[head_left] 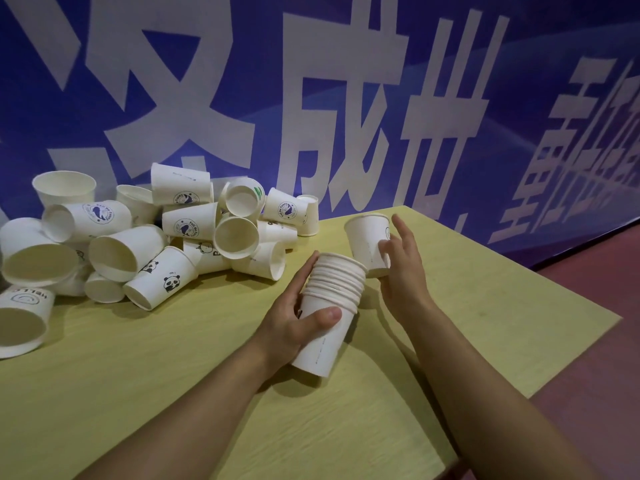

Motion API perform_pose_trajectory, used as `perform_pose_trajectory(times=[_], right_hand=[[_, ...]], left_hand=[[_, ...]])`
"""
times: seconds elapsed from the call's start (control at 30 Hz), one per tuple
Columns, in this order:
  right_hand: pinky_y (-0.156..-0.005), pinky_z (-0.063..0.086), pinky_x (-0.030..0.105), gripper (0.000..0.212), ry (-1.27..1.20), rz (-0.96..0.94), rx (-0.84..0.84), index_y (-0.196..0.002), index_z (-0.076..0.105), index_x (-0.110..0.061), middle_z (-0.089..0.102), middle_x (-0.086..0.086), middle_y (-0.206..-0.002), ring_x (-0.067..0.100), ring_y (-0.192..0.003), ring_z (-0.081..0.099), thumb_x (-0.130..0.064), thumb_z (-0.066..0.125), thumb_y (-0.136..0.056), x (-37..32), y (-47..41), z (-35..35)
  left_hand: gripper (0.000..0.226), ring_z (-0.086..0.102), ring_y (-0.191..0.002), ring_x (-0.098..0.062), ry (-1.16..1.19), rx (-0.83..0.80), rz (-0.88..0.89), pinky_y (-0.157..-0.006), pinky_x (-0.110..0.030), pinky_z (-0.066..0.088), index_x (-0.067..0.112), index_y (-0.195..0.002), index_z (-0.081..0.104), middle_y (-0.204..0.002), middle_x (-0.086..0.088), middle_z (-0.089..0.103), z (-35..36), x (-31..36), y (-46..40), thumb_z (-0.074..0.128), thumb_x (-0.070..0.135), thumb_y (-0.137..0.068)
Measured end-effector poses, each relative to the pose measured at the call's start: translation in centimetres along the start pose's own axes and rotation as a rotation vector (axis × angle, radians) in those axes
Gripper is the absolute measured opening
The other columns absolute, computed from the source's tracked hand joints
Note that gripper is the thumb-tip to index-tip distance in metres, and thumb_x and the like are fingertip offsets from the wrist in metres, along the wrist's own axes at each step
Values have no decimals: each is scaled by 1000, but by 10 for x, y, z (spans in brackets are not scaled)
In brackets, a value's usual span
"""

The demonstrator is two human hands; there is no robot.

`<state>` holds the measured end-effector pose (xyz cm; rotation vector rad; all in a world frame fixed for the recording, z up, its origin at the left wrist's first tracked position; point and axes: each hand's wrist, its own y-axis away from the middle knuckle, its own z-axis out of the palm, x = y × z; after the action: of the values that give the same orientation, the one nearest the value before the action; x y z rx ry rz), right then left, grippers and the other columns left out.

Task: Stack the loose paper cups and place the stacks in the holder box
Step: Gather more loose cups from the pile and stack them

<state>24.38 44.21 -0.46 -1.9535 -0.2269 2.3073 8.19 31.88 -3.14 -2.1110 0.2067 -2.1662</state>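
Note:
My left hand [294,317] grips a stack of several nested white paper cups [332,306], tilted with the rims pointing up and away, above the middle of the table. Just right of the stack's top, my right hand [401,268] holds a single white paper cup [367,240] upright, thumb and lower fingers on its side, the upper fingers spread. A pile of loose white paper cups [145,233], some printed with pandas and round logos, lies on the table's left side. No holder box is in view.
The yellow-green table [467,306] ends at a right edge and corner, with dark red floor [595,323] beyond. A blue banner with large white characters [346,116] stands right behind the table and the pile.

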Motion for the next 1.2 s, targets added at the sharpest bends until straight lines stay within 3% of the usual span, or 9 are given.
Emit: perform_pose_trajectory(times=[0.1, 0.33, 0.47, 0.53, 0.67, 0.8, 0.9, 1.0, 1.2], right_hand=[[-99, 53, 53, 49, -42, -13, -94, -137, 43, -50, 45, -1, -139, 29, -120, 53, -23, 52, -97, -3, 6, 6], [-89, 59, 51, 49, 55, -70, -197, -124, 51, -51, 54, -1, -133, 28, -115, 61, -44, 65, -78, -4, 19, 14], [-83, 56, 34, 18, 132, -205, -232, -111, 67, -37, 68, -11, -112, 9, -102, 64, -35, 55, -98, -2, 26, 15], [-80, 56, 30, 26, 186, -226, -267, -108, 73, -36, 72, -15, -107, 7, -97, 64, -29, 48, -104, -2, 29, 16], [-80, 55, 24, 26, 221, -214, -333, -111, 70, -41, 71, -22, -108, 2, -97, 62, -33, 46, -104, 0, 32, 18], [-80, 57, 24, 25, 298, -228, -334, -122, 65, -42, 68, -23, -114, 2, -101, 63, -39, 52, -101, 1, 24, 27], [-79, 55, 23, 37, 482, -254, -270, -135, 57, -36, 61, -18, -116, 5, -99, 61, -35, 60, -99, 0, -6, 49], [-92, 52, 30, 48, 742, -353, -276, -139, 54, -30, 58, -6, -127, 12, -106, 58, -25, 69, -94, 0, -41, 76], [-113, 32, 45, 62, 1054, -456, -359, -146, 47, -26, 49, 2, -148, 28, -135, 39, -28, 73, -90, 11, -103, 116]], left_hand=[[103, 71, -106, -22, -4, -37, -36, -80, -36, 59, 52, -150, 34, -126, 6, 69, -1, 2, -1, 83, 44, -60], [103, 71, -107, -28, -27, -61, -41, -88, -50, 59, 51, -152, 32, -129, 0, 68, -3, -2, -5, 84, 45, -62], [108, 72, -103, -19, -11, 99, 52, -77, -33, 60, 49, -154, 24, -125, 7, 68, -1, -2, -2, 81, 47, -63], [109, 72, -101, -11, -6, 199, 102, -74, -28, 59, 51, -153, 21, -118, 19, 68, -1, -4, -1, 79, 49, -61], [98, 70, -102, -5, -13, 276, 143, -73, -24, 58, 65, -139, 22, -115, 30, 66, -1, -5, 0, 78, 51, -60], [105, 67, -106, -1, -17, 367, 172, -78, -22, 58, 52, -151, 24, -135, 16, 57, 0, -5, -1, 76, 54, -60], [100, 66, -112, -13, 52, 530, 171, -91, -40, 59, 58, -146, 27, -140, 5, 56, -5, -7, -6, 77, 57, -59], [98, 64, -117, -22, 100, 604, 175, -99, -52, 55, 60, -145, 28, -142, 0, 56, -9, -9, -10, 79, 56, -61], [102, 68, -111, -20, 150, 551, 168, -94, -49, 58, 60, -147, 25, -138, 2, 58, -9, -12, -15, 79, 52, -62]])
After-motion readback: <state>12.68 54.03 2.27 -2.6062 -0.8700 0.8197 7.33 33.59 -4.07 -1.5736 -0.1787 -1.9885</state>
